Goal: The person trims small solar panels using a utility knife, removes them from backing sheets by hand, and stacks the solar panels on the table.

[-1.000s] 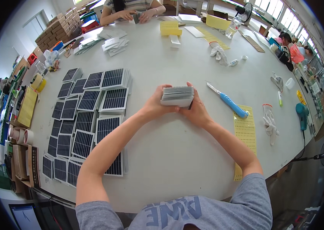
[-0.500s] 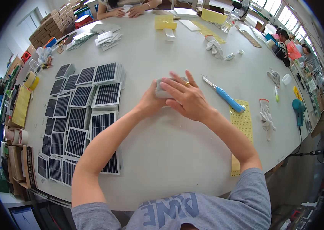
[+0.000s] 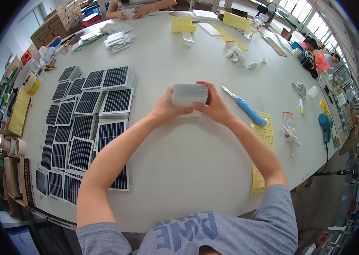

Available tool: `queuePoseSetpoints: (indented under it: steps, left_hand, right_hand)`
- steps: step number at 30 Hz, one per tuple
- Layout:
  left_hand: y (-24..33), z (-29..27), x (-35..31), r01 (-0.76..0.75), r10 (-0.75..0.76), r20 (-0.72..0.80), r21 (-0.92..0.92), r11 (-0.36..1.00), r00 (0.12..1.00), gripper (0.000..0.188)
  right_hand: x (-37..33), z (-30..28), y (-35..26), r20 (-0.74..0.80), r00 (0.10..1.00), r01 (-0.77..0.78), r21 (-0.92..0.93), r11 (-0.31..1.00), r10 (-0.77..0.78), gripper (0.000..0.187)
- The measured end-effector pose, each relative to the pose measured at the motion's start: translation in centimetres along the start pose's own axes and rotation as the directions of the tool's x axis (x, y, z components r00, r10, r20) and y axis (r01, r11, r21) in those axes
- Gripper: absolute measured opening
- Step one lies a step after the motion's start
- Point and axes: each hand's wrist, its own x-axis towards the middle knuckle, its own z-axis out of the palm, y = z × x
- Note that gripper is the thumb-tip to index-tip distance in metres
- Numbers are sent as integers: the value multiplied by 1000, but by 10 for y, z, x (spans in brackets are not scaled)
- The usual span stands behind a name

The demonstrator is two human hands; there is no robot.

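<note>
In the middle of the table, both hands grip a block-like stack of thin, whitish-grey panels (image 3: 189,94) from its two sides. My left hand (image 3: 168,106) wraps its left side, thumb along the lower front. My right hand (image 3: 214,104) closes round the right side, its thumb on the front face. Under the stack a white flat piece (image 3: 194,114) peeks out. To the left lie rows of overlapping stacks of small dark solar panels (image 3: 117,101) with white borders. A blue-handled utility knife (image 3: 250,111), blade out, rests right of my right hand.
Yellow perforated sheets (image 3: 262,131) lie by my right forearm, with a work glove (image 3: 290,129) and a teal hot-air tool (image 3: 325,126) beyond. White panels (image 3: 120,40) are piled at the far left. A person's hands (image 3: 139,12) work across the table.
My right hand has moved from lying flat over the stack's top to gripping its right side. The stack's face now shows more fully. The whole view has shifted slightly.
</note>
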Motion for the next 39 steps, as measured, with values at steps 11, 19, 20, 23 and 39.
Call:
queuePoseSetpoints:
  steps: [11,19,20,23,39]
  left_hand:
    - [75,-32,-4,685,-615,319,-196,702,721,50]
    - [58,-79,-16,485,-457,175,-184,855,872,72]
    - [76,-90,-34,390,-394,12,-169,905,919,74]
    - [97,-111,-86,254,-255,-50,-18,967,966,72]
    - [7,2,-11,73,-84,-45,928,365,995,83]
  right_hand:
    - [22,10,-41,408,648,-751,482,452,642,50]
    - [90,23,11,147,774,-615,408,674,616,58]
    - [107,30,12,79,786,-588,404,701,613,54]
    - [177,35,29,-36,778,-535,487,690,628,53]
    - [139,-174,103,-406,904,-426,-847,317,132,57]
